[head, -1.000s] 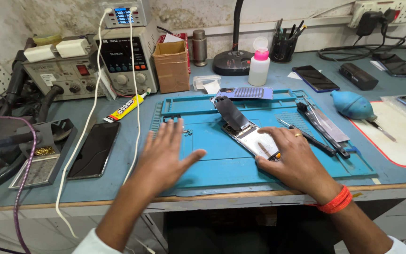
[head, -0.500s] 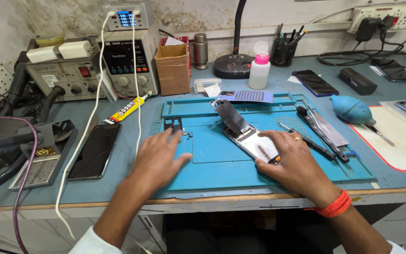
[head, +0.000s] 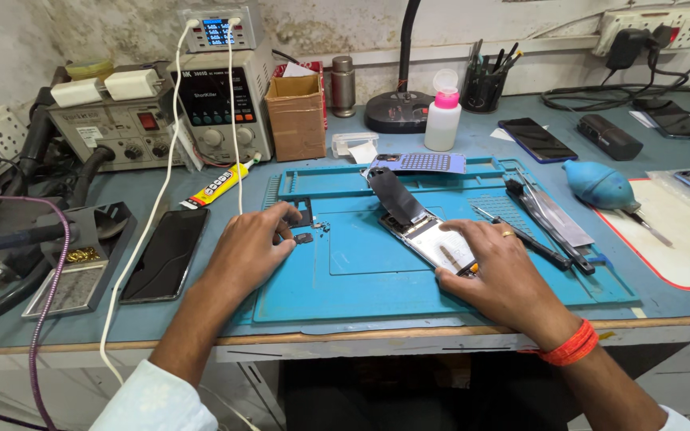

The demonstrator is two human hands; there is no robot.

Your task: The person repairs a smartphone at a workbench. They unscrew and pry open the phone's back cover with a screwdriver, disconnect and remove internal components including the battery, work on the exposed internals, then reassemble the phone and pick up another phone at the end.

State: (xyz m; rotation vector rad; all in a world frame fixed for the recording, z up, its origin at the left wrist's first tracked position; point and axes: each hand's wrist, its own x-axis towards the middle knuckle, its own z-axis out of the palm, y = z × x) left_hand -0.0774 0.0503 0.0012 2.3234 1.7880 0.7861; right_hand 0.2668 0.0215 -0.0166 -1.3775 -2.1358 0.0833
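Fingers [head: 283, 227] of my left hand [head: 247, 254] curl down onto the blue work mat [head: 345, 279], the tips closing around a small dark part [head: 303, 238] that lies beside a scatter of tiny screws [head: 319, 227]; I cannot tell whether the part is lifted or only touched. Just above it on the mat sits a small dark bracket [head: 303, 209].

My right hand [head: 498, 275] lies flat and spread over the lower end of the opened phone [head: 433, 239], pressing it to the mat without gripping it. That phone rests aslant near the middle of the mat, its shiny inner frame showing, with a dark peeled-back panel [head: 397, 195] rising from its upper end. An orange band [head: 573, 345] circles my right wrist.

Right of my hand, on the mat, lie tweezers [head: 521, 231] and a flat metal tool [head: 553, 215]. A blue air blower [head: 600, 185] sits on the desk [head: 409, 331] beyond the mat's right edge. To my left, a dark phone [head: 165, 254] lies face up off the mat, with a yellow glue tube [head: 216, 185] above it. At the back stand a power supply [head: 219, 104], a cardboard box [head: 297, 116] and a white bottle with a pink cap [head: 443, 112].
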